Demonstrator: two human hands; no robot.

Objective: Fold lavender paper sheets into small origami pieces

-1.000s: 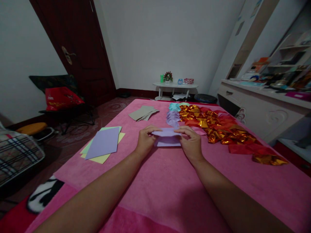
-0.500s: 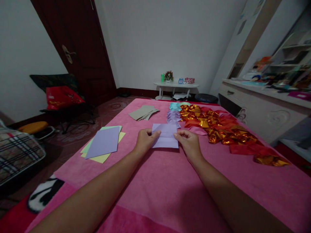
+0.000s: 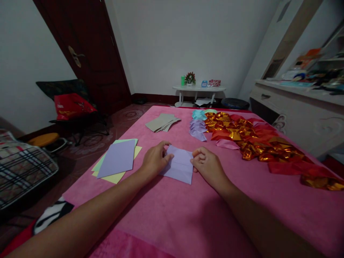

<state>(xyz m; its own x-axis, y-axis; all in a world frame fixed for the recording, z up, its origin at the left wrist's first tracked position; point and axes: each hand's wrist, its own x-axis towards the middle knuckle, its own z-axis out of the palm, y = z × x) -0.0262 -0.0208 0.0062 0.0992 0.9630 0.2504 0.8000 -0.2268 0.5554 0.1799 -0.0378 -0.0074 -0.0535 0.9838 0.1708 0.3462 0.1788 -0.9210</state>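
Between my hands is a square of purple paper (image 3: 178, 165) with crease lines across it, lying tilted just above the pink cloth. My left hand (image 3: 158, 157) pinches its left edge between thumb and fingers. At the right edge, my right hand (image 3: 205, 162) grips the paper with thumb and curled fingers. To the left lies a stack of purple, green and yellow sheets (image 3: 118, 159). Behind the hands, a fanned pile of greyish paper pieces (image 3: 162, 122) rests on the cloth. Folded purple paper pieces (image 3: 197, 129) sit beyond the right hand.
Many folded gold foil pieces (image 3: 235, 134) and red pieces (image 3: 283, 167) spread over the right side of the pink cloth (image 3: 166, 218). A small white table (image 3: 199, 88) stands by the wall. A white cabinet (image 3: 298, 107) is at the right, a chair with a red bag (image 3: 72, 106) at the left.
The purple paper has come nearer to me and turned, its creased face now more spread out. Both hands moved with it, still at its left and right edges. The view shifted slightly.
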